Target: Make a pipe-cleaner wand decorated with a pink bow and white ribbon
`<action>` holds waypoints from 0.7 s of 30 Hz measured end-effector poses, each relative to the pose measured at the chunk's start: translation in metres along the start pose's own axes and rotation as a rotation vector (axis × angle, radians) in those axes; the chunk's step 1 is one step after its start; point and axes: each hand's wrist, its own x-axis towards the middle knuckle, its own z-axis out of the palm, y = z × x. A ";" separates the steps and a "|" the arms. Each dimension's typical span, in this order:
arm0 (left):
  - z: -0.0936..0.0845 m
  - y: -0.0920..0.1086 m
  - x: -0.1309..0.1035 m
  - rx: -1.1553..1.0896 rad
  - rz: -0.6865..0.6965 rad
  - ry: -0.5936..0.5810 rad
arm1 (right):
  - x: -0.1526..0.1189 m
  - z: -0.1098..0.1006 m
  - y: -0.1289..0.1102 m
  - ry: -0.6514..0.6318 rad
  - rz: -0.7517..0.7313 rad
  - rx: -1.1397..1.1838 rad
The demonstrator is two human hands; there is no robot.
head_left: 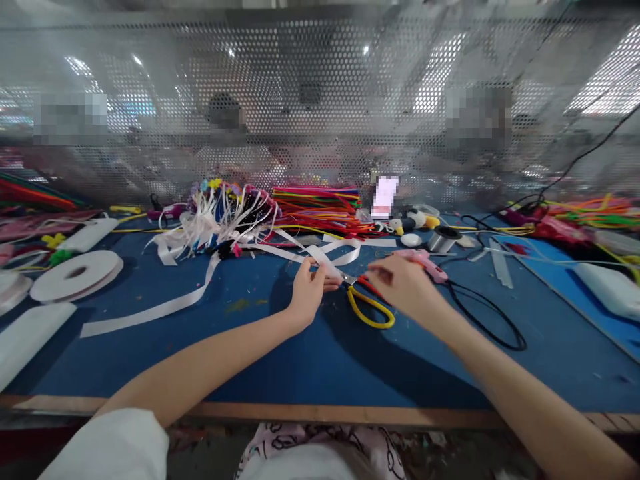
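My left hand (307, 293) is closed on a white ribbon (320, 260), pinched between thumb and fingers above the blue table. Scissors (373, 317) with one yellow and one red handle lie just right of it, their blades partly hidden by the ribbon. My right hand (407, 283) is over the red handle, its fingers curled together. Whether they grip anything is not visible. Behind that hand rests a pink glue gun (434, 268) with a black cord.
White-ribboned headbands (225, 207) and bundled colored pipe cleaners (317, 207) line the back, beside a lit phone (385, 197). A ribbon roll (77, 275) lies left, with a loose ribbon (150, 313) nearby. A wire spool (444, 239) stands right of center. Perforated metal mesh (320, 120) rises behind.
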 end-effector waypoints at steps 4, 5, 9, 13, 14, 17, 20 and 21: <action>0.006 -0.009 0.018 -0.084 0.057 0.060 | 0.000 0.025 -0.003 -0.176 0.009 -0.113; 0.006 -0.011 0.021 -0.101 0.065 0.062 | -0.001 0.031 -0.002 -0.184 0.005 -0.118; 0.001 -0.017 0.027 -0.156 0.060 0.034 | -0.007 0.038 -0.003 -0.159 0.060 -0.092; -0.003 -0.016 0.027 -0.218 0.069 0.040 | -0.011 0.025 -0.004 -0.123 0.167 -0.087; -0.003 -0.016 0.027 -0.237 0.080 0.053 | -0.012 0.019 -0.004 -0.115 0.173 -0.095; -0.003 -0.014 0.027 -0.279 0.093 0.089 | -0.010 -0.001 0.004 -0.084 0.188 -0.190; -0.003 -0.013 0.028 -0.293 0.076 0.088 | -0.005 -0.014 0.017 0.046 0.273 -0.261; -0.003 -0.013 0.028 -0.295 0.068 0.082 | -0.004 -0.016 0.022 0.106 0.285 -0.249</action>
